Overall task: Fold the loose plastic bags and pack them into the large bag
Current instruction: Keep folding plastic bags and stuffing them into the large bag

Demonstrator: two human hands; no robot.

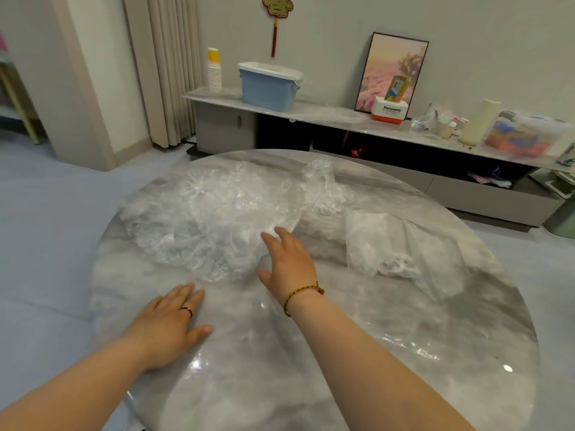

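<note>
Just beyond the right hand (287, 259), fingers spread, lies the crumpled bag heap (211, 219), up-left; left hand (174, 321) rests flat on the bench (342, 353), farther back.

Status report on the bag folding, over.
Left hand open, flat on the table. Right hand open, at the edge of the bag pile. Flat bag apart, on the right. Nothing in the way.
</note>
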